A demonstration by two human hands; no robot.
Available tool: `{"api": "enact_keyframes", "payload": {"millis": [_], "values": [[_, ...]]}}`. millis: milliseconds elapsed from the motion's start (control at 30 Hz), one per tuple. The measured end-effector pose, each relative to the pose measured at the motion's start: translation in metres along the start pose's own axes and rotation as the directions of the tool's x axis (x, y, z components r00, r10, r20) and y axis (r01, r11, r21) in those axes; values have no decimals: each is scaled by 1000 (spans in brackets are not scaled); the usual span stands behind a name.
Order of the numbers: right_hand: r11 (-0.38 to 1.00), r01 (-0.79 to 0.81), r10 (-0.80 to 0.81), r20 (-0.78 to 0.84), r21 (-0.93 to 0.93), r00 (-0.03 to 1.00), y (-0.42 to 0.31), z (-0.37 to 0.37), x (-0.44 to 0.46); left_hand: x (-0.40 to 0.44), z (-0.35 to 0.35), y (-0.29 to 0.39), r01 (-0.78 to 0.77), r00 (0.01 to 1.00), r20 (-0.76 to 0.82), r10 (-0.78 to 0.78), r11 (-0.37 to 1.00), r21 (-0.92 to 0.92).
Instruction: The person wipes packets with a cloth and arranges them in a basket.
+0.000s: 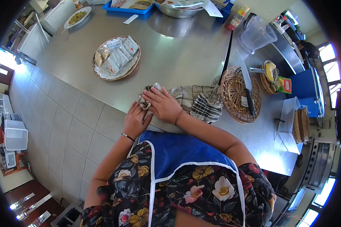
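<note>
A checked kitchen towel (183, 96) in beige and black lies along the near edge of the steel table, its left end bunched up. My right hand (163, 106) is over that bunched end, fingers long and close together, holding the cloth under them. Just left and nearer to me, my left hand (135, 122) grips the same end at the table edge, thumb apart from the fingers. A small pale piece (157, 86) shows past my right fingertips; I cannot tell what it is. Beyond my hands sits a round basket (139, 62) with a doily, white sachets (119, 56) and small bags of grains (99, 58).
Right of the towel, a knife (247, 85) lies across a wicker basket (235, 109). Farther right are a clear jug (257, 36), a small bowl (271, 71) and a plastic bin (290, 113). A food plate (77, 18), blue tray (129, 10) and metal bowl (178, 12) stand at the back.
</note>
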State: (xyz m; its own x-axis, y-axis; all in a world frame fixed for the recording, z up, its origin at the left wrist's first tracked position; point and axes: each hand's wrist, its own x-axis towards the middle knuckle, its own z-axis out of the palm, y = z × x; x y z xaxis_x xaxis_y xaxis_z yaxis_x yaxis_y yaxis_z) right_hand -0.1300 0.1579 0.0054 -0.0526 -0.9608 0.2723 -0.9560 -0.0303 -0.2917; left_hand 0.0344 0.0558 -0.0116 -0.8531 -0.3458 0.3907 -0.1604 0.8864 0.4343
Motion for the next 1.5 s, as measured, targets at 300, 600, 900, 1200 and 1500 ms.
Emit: {"api": "enact_keyframes", "payload": {"millis": [300, 600, 900, 1200, 1500], "values": [[802, -449, 485, 9, 394, 874, 65, -29, 10, 3, -3, 5, 17, 1000, 14, -17, 1000, -6], [999, -38, 39, -9, 26, 999, 21, 2, 3, 2, -2, 4, 39, 999, 30, -39, 999, 8], [997, 54, -47, -112, 62, 993, 10, 5, -1, 5, -5, 5, 43, 999, 9, -43, 999, 11], [732, -487, 576, -51, 476, 816, 73, -44, -15, 31, -11, 0, -39, 999, -26, 39, 999, 19], [742, -336, 560, -261, 580, 786, 71, -34, -31, 48, -16, 0, -27, 999, -44, 26, 999, -32]]}}
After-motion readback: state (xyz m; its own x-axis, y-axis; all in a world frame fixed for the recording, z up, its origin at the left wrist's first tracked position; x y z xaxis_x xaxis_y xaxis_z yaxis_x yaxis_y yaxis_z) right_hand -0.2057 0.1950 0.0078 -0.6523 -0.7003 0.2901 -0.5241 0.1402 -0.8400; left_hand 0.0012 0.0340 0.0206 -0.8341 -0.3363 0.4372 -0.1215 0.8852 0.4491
